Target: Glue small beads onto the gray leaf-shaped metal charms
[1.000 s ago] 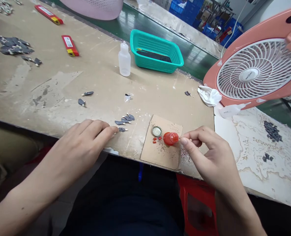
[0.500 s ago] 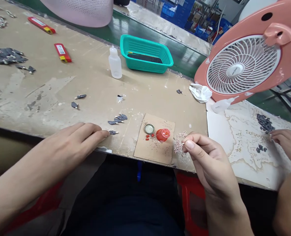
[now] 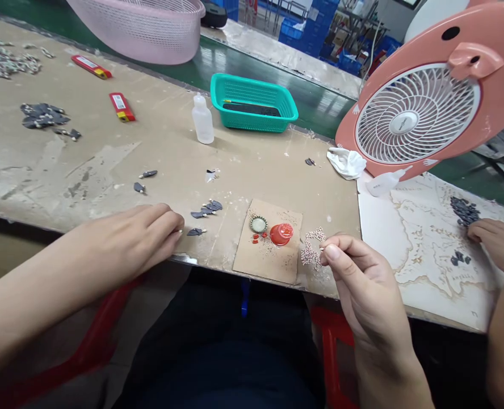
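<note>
My left hand [image 3: 152, 238] rests at the table's front edge with its fingers curled together. What is under its fingertips, if anything, is hidden. Just right of it lies a dark grey leaf-shaped piece [image 3: 196, 232] with a pale tip, apart from the fingers. Several similar grey pieces [image 3: 207, 209] lie behind that one. With thumb and forefinger pinched, my right hand [image 3: 362, 278] holds something tiny and pale. It hovers beside a scatter of small pinkish beads [image 3: 310, 253]. A cardboard piece [image 3: 267, 270] carries a red cup-like object [image 3: 281, 234] and a bottle cap [image 3: 259, 225].
Another person's hand [image 3: 496, 241] is at a dark pile [image 3: 465, 211] on printed paper [image 3: 431, 272]. Behind are a squeeze bottle [image 3: 203, 122], green basket [image 3: 254, 122], pink basket [image 3: 158, 45] and pink fan [image 3: 349, 125]. Two red-yellow packets [image 3: 122, 107] lie left.
My left hand has drawn back from the grey piece, its fingers now curled in. My right hand stays pinched by the beads. The view has tilted slightly.
</note>
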`<action>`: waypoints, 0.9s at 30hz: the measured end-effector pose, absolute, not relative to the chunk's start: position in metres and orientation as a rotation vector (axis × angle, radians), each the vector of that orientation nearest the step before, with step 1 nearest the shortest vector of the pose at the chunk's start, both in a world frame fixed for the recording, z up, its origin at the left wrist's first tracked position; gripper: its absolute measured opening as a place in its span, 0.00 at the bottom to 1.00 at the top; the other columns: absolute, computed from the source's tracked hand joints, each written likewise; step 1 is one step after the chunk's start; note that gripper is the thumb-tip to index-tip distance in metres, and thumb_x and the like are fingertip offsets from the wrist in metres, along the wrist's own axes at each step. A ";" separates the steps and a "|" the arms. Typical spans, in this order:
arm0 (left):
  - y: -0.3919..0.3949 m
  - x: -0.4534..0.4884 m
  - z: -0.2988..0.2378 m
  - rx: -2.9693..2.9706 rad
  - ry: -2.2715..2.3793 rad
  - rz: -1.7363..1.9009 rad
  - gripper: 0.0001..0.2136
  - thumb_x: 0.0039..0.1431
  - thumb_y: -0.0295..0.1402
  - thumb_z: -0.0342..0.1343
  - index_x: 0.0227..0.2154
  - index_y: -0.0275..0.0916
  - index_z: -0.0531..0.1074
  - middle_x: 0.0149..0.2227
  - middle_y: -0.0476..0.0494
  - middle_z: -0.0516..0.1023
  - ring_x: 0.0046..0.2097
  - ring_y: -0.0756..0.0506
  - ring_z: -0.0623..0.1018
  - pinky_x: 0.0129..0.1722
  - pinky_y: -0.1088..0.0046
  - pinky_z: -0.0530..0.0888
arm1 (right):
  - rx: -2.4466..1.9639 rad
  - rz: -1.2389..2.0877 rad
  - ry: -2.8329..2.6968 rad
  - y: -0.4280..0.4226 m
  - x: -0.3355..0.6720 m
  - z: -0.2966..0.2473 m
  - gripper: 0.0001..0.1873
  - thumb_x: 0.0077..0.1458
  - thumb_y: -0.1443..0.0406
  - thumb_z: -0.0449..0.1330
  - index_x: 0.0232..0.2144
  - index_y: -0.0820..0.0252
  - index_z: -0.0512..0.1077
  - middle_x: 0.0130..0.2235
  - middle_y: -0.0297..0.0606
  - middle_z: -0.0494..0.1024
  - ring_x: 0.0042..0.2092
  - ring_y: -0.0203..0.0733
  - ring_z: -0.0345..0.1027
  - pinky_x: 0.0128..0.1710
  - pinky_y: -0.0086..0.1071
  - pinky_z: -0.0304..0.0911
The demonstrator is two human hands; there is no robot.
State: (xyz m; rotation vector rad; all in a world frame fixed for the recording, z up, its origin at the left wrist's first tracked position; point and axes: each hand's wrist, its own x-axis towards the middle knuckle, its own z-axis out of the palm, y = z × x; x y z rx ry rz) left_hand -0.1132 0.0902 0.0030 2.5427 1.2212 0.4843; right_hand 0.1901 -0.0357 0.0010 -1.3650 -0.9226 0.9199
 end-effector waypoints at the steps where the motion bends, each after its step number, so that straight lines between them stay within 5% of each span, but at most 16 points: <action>1: 0.084 -0.111 0.003 2.519 1.199 0.525 0.09 0.62 0.36 0.53 0.32 0.37 0.73 0.32 0.47 0.73 0.33 0.47 0.72 0.38 0.73 0.66 | -1.364 0.887 -0.927 -0.038 0.188 0.000 0.06 0.58 0.58 0.67 0.32 0.53 0.77 0.30 0.27 0.74 0.34 0.29 0.65 0.36 0.21 0.63; 7: 0.027 -0.064 -0.016 1.624 0.816 0.855 0.11 0.72 0.33 0.46 0.50 0.42 0.70 0.31 0.50 0.73 0.32 0.51 0.74 0.34 0.80 0.73 | -1.349 0.734 -1.002 -0.058 0.161 -0.005 0.02 0.62 0.64 0.62 0.36 0.53 0.76 0.33 0.29 0.70 0.36 0.31 0.64 0.33 0.23 0.62; 15: -0.009 -0.010 -0.019 0.979 0.659 0.886 0.06 0.62 0.27 0.62 0.37 0.46 0.83 0.34 0.50 0.82 0.32 0.54 0.80 0.35 0.86 0.78 | -1.385 0.595 -1.165 -0.076 0.141 -0.002 0.05 0.61 0.69 0.60 0.35 0.54 0.74 0.32 0.30 0.68 0.34 0.31 0.64 0.31 0.24 0.63; 27: -0.015 -0.001 -0.009 1.058 0.743 0.995 0.15 0.57 0.18 0.63 0.37 0.47 0.84 0.33 0.52 0.84 0.32 0.54 0.83 0.34 0.89 0.79 | -1.432 0.501 -1.265 -0.074 0.134 0.000 0.07 0.59 0.73 0.61 0.36 0.56 0.75 0.31 0.29 0.73 0.32 0.29 0.69 0.30 0.23 0.68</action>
